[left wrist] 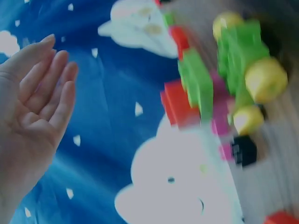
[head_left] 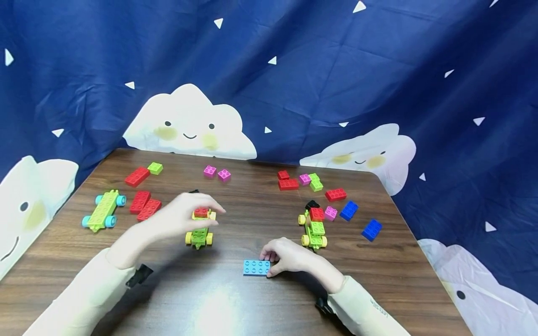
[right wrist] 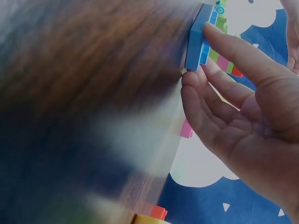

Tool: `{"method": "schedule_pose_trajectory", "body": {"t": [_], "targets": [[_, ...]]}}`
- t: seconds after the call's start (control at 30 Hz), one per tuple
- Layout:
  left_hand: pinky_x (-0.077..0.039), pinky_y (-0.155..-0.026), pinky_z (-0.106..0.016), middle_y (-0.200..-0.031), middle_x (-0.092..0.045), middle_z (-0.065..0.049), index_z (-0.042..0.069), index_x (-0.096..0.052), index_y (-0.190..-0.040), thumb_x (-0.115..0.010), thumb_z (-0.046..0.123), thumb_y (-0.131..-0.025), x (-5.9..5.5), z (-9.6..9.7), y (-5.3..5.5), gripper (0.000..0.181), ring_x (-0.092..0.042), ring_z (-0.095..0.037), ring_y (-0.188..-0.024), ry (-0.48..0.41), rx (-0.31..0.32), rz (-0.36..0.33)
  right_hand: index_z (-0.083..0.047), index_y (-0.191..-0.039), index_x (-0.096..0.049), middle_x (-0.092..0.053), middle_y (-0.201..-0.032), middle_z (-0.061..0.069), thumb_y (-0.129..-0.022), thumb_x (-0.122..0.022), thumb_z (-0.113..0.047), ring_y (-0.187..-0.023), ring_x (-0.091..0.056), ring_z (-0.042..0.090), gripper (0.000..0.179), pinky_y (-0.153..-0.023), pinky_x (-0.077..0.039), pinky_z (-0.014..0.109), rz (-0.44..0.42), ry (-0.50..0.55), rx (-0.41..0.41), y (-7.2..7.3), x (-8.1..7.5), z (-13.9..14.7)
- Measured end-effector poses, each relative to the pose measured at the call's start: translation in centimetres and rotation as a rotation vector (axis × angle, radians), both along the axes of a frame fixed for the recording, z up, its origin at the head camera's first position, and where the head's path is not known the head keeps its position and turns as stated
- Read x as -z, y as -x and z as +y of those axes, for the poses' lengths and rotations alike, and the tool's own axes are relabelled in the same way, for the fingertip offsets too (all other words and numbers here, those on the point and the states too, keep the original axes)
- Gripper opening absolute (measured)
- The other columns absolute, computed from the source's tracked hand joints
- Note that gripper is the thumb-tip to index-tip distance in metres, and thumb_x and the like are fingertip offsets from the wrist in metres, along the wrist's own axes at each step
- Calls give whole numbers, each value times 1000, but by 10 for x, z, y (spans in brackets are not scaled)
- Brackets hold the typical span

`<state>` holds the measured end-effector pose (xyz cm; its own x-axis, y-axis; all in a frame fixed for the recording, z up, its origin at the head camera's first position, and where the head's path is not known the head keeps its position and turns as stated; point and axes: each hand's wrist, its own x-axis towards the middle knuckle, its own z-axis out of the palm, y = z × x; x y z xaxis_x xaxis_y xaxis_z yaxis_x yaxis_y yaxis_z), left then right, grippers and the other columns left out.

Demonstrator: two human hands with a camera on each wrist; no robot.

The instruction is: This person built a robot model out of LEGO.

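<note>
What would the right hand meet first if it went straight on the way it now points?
Most likely the light blue brick, as the right hand pinches one end of it, with the rest lying ahead of its fingers.

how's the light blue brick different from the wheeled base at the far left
The brick is light blue and wheelless; the base is lime green with four blue wheels. The right hand pinches the brick; no hand touches the base. Both have studs on top.
</note>
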<state>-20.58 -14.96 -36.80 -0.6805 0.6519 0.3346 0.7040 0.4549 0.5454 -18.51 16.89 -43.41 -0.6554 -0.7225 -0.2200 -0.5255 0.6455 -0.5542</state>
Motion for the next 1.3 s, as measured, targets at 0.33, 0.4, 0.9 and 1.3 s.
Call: {"method": "schedule_pose_trajectory", "body": {"t": [0.33,0.4,0.9,1.3], "targets": [[-53,-85,-35,-110,-73,-4,13,-70,-115,-77,19,-85,15,-74,37,32,-67,-17,-98,-35,-314,23,-8,-100,-70,-66,-88,-3,-76,-84,-16,-79,-58,3,29,-72,-49,16,16,10,-5,-1,1,2],[-52,-84,-28,-112,-72,-6,12,-69,-118,-76,22,-85,23,-88,43,35,-65,-12,-98,-28,-354,-12,-8,-99,-70,-66,-88,-3,-76,-84,-16,-79,-58,3,29,-73,-49,16,21,16,-5,-1,1,3],[-44,-99,-59,-134,-57,-26,0,-52,-137,-77,24,-84,58,-147,60,63,-51,-42,-123,89,-448,-327,-8,-100,-71,-66,-89,-3,-75,-84,-16,-80,-59,3,29,-73,-50,16,30,21,-2,-3,1,4],[-37,-101,-65,-135,-53,-31,-6,-50,-136,-86,33,-72,69,-155,62,83,-47,-46,-124,223,-362,-319,-7,-100,-70,-66,-89,-2,-76,-84,-16,-80,-59,4,29,-73,-49,16,29,24,-9,-3,0,3]]}}
